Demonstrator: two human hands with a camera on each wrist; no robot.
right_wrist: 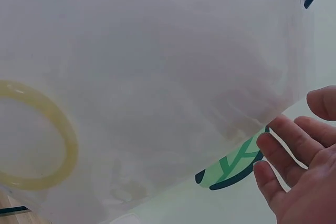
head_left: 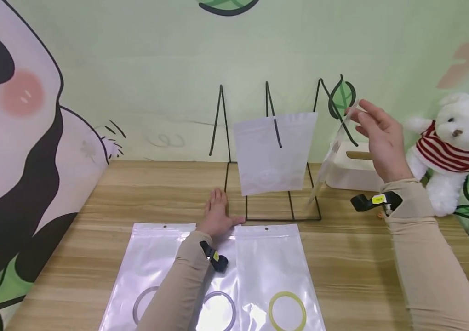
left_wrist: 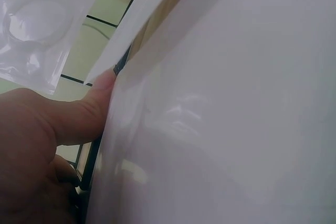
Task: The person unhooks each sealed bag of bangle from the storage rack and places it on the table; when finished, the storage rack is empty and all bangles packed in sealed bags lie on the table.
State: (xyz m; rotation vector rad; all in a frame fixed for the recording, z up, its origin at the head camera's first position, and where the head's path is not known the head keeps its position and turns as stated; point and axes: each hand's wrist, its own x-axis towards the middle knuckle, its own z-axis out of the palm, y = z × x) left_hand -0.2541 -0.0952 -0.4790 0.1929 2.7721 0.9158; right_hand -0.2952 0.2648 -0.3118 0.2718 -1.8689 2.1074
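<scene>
A black wire display rack (head_left: 283, 220) stands on the table, with three prongs rising from it. On its middle prong hangs a clear zip bag (head_left: 259, 161); a ring inside shows faintly in the left wrist view. Another zip bag (head_left: 328, 158) hangs edge-on at the right prong, and the right wrist view shows a yellow ring (right_wrist: 72, 145) in it. My right hand (head_left: 385, 142) has its fingers spread, fingertips at that bag's upper edge. My left hand (head_left: 216, 218) rests at the rack's front left, fingers straight, thumb (left_wrist: 102, 85) stretched to the base wire.
In front of the rack lie three flat zip bags: a left one (head_left: 151, 248), a middle one (head_left: 228, 262) partly under my left arm, and a right one (head_left: 267, 262) with a yellow ring. A white tissue box (head_left: 350, 177) and a white teddy bear (head_left: 445, 184) stand at right.
</scene>
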